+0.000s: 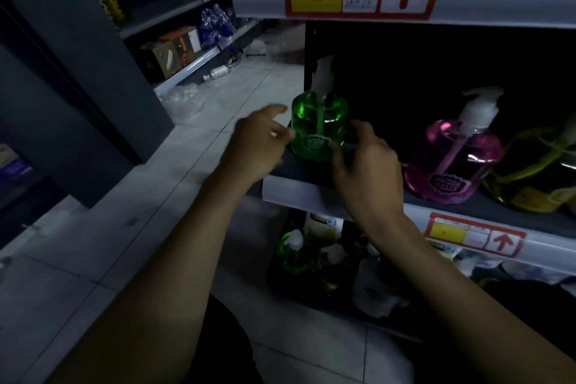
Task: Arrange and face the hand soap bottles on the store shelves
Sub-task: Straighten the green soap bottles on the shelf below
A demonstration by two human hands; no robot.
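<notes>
Two bare hands flank translucent green pump-top soap bottle (318, 131) at frame centre, upright at left end of dark middle shelf (486, 203). Left hand (258, 146) loosely spread, fingertips at bottle's side; contact unclear. Right hand (367, 171) curled, partly hiding bottle's base; grip uncertain. Pink pump bottle (452, 162) stands well apart, right. Yellow bottle (542, 171) cut off at right edge. Lower shelf dim, contents hard to read.

Bare forearms, no sleeves; dark trousers (224, 346).
</notes>
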